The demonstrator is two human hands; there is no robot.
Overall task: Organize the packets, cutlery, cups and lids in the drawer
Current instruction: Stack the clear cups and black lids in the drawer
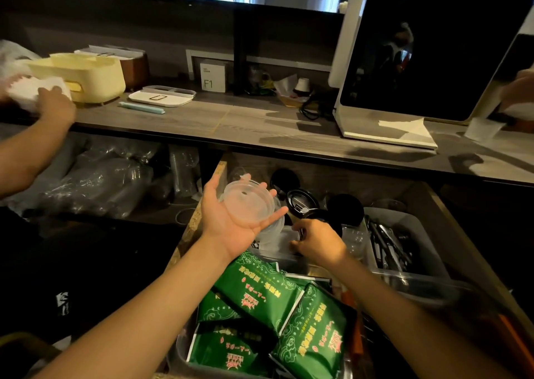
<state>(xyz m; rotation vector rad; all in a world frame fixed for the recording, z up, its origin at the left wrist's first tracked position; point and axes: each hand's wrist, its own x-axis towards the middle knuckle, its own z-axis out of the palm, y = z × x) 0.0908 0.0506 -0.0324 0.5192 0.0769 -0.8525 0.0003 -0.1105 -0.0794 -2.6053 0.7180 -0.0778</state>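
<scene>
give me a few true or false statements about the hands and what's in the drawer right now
1. The left hand carries clear lids on its open palm. True.
2. The green packets lie on the counter. False: they sit in a bin at the near end of the drawer.
3. The right hand is up on the counter. False: it reaches down into the drawer.
4. Black lids lie behind the right hand. True.
5. The cutlery sits in a bin at the right of the drawer. True.
</scene>
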